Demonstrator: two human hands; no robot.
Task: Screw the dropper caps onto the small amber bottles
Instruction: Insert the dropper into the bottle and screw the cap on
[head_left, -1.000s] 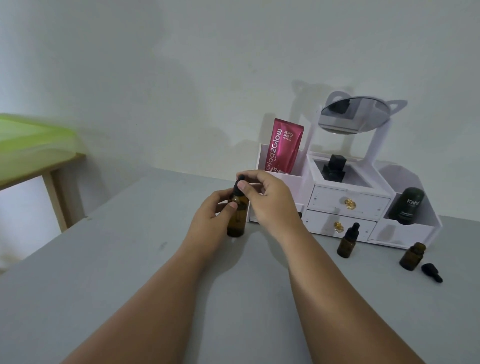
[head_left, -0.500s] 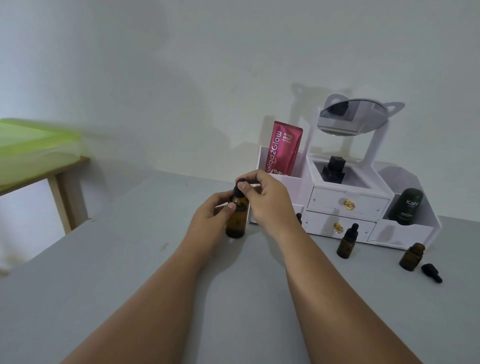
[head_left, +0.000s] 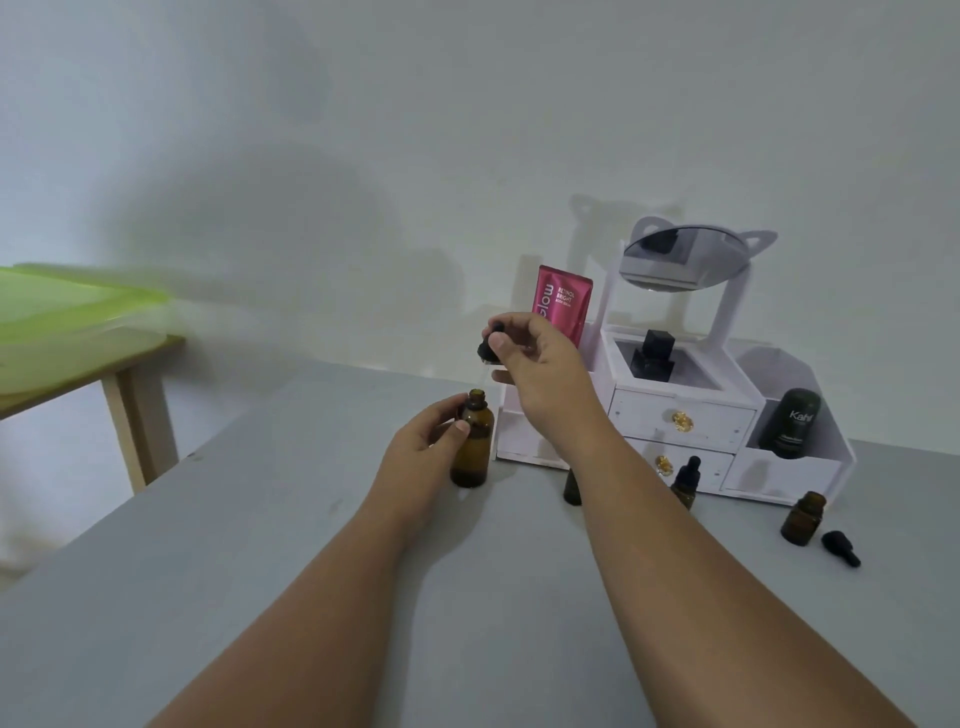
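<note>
While the left hand (head_left: 422, 451) grips the amber bottle (head_left: 475, 457), the right hand (head_left: 540, 366) pinches the dropper cap (head_left: 484, 353) above it

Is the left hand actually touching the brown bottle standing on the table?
Touching. The head view shows the left hand gripping the amber bottle, with its thumb laid across the front of the glass and its fingers curled round the far side.

A grey table (head_left: 260, 571) carried a white drawer organiser (head_left: 680, 415) at its 1 o'clock. At the organiser's 8 o'clock stood an uncapped amber bottle (head_left: 471, 447); at 6, a partly hidden amber bottle (head_left: 572, 491) and a capped dropper bottle (head_left: 685, 480); at 4, an open small amber bottle (head_left: 802, 519), a loose dropper cap (head_left: 840, 548) just beside it.
</note>
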